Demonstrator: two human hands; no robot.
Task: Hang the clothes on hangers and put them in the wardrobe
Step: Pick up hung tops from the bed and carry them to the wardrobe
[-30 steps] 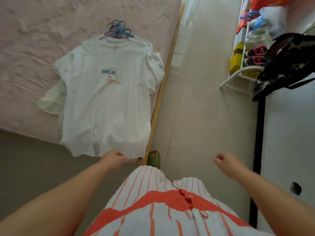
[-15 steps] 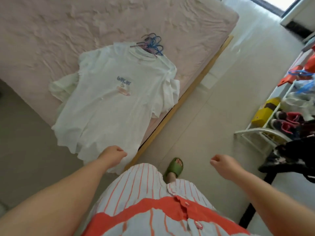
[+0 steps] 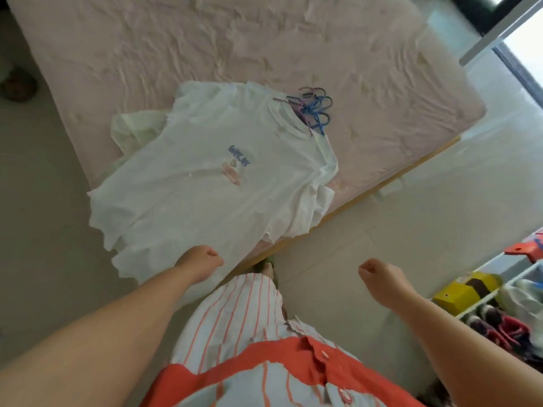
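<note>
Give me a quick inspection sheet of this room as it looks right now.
Surface: pink bed, sheet wrinkled.
Job's things: white T-shirt flat on the bed, hem over the edge; hangers bunched at its collar; more pale clothes beneath.
Clutter: shoe rack with shoes and a yellow box.
Hands: left hand and right hand curled, holding nothing.
Cables: nothing seen.
Surroundings: pale tiled floor; wardrobe not in view.

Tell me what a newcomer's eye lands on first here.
A white T-shirt with a small blue print lies spread on the pink bed, its hem hanging over the near edge. Blue and purple hangers are bunched at its collar. Below, the left hand and right hand are curled, holding nothing.
</note>
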